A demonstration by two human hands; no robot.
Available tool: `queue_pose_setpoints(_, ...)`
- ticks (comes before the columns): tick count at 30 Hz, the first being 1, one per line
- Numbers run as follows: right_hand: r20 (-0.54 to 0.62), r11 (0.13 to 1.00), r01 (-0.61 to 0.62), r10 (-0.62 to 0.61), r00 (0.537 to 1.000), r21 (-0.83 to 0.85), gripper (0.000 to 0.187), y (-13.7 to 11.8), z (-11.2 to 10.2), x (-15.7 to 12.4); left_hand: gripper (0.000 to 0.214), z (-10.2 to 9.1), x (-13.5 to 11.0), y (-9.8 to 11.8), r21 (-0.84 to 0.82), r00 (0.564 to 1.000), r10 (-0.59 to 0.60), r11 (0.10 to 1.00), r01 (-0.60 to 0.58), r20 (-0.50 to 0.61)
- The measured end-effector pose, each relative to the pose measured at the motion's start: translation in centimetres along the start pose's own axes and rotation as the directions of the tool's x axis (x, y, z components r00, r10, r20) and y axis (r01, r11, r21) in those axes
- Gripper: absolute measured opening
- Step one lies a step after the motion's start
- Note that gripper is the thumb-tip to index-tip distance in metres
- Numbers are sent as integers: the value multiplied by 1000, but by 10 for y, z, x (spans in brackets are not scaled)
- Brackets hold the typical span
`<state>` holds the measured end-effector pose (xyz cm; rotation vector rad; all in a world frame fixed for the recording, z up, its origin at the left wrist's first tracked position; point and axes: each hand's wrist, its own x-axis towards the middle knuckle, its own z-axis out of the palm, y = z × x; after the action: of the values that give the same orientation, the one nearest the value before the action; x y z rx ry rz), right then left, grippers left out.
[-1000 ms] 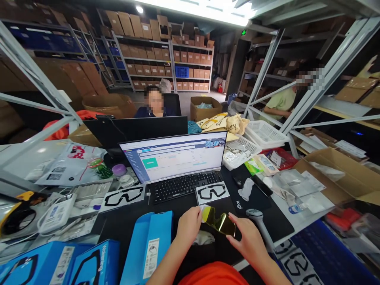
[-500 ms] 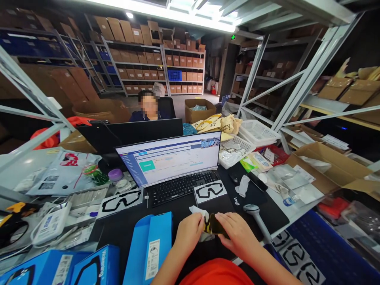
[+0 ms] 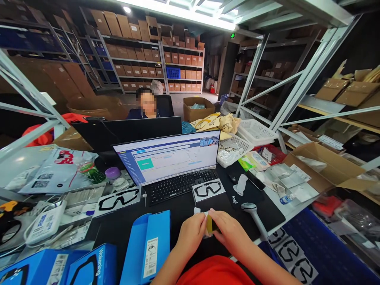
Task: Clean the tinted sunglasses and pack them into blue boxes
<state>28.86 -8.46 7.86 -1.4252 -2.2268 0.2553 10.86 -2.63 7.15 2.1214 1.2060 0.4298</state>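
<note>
Lower centre | left hand (image 3: 190,233), right hand (image 3: 230,228): fingers clamped on glossy yellow curved lens (image 3: 209,225) | risk: smudging from bare skin pressure

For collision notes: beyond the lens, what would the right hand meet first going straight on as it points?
Likely the left hand, close ahead of the right hand beyond the yellow lens; depth is unclear.

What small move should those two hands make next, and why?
Probably a slight turn of the yellow lens to bring its face into view. The left hand and right hand nearly meet around it, so only a narrow strip shows between them. A crumpled white piece pokes up by the left fingers; what lies underneath is hidden.
</note>
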Motion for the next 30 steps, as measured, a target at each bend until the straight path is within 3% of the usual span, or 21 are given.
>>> queue_pose_setpoints(3,25,976,-43,38,999,215,87,-2,1,5,37,-2,0,0,-148,1000,-11,989,8,-20)
queue_pose_setpoints(7,143,912,-44,-16,990,407,101,-16,3,12,47,-3,-1,-2,-377,995,-74,925,43,-68)
queue_pose_setpoints(12,243,945,-34,-49,969,326,138,-31,14,22,54,-1,-5,-5,-602,986,-157,793,95,-52)
queue_pose_setpoints(14,261,956,-56,-22,965,287,140,-30,18,23,55,-3,-7,-7,-646,978,-193,758,96,-80)
queue_pose_setpoints(16,211,931,-97,22,977,352,127,-26,21,24,55,-5,-8,-7,-664,969,-218,742,89,-114)
queue_pose_setpoints(19,100,811,-167,134,986,561,100,-19,24,27,54,-8,-10,-4,-657,969,-199,752,56,-144)
queue_pose_setpoints(22,85,746,-201,192,978,635,63,-16,26,33,50,-8,-13,-3,-630,975,-151,776,13,-165)
queue_pose_setpoints(24,53,756,-224,244,968,615,39,-14,24,37,44,-8,-17,-8,-580,974,-86,813,-53,-210)
queue_pose_setpoints(27,6,694,-316,410,912,647,27,-4,15,37,36,-4,-24,-27,-385,949,68,904,-189,-307)
queue_pose_setpoints(30,63,496,-395,560,826,773,30,11,9,28,83,4,-28,-55,-164,963,137,970,-178,-233)
